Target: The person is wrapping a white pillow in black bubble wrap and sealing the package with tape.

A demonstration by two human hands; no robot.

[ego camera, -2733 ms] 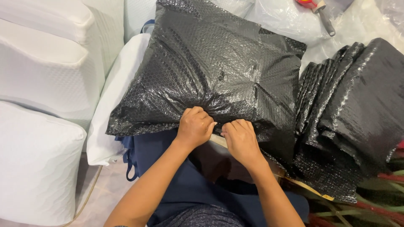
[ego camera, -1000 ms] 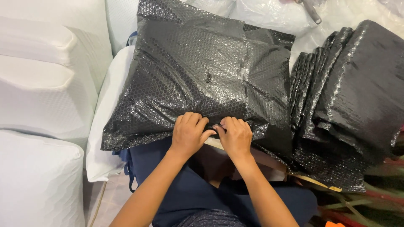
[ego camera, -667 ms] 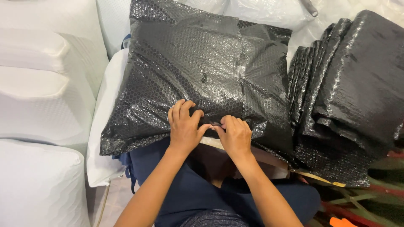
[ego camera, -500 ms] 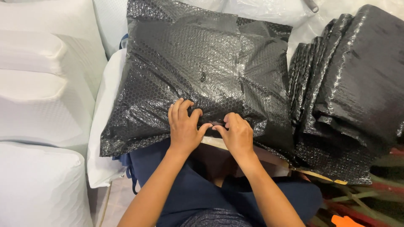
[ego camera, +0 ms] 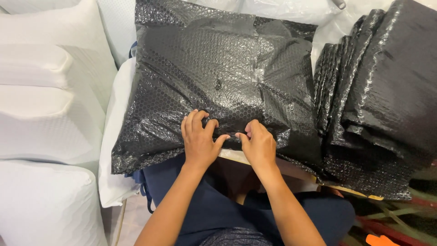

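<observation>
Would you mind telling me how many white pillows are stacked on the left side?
3 can be told apart: an upper pillow, a middle pillow below it, and a near pillow at the bottom left. More may be hidden beyond the frame's edge.

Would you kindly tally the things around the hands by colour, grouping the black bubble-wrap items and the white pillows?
Black bubble-wrapped parcel under the left hand and right hand: 1
Stack of folded black bubble-wrap sheets, taken as one stack: 1
White contoured foam pillows at the left: 3 visible
Total: 5
</observation>
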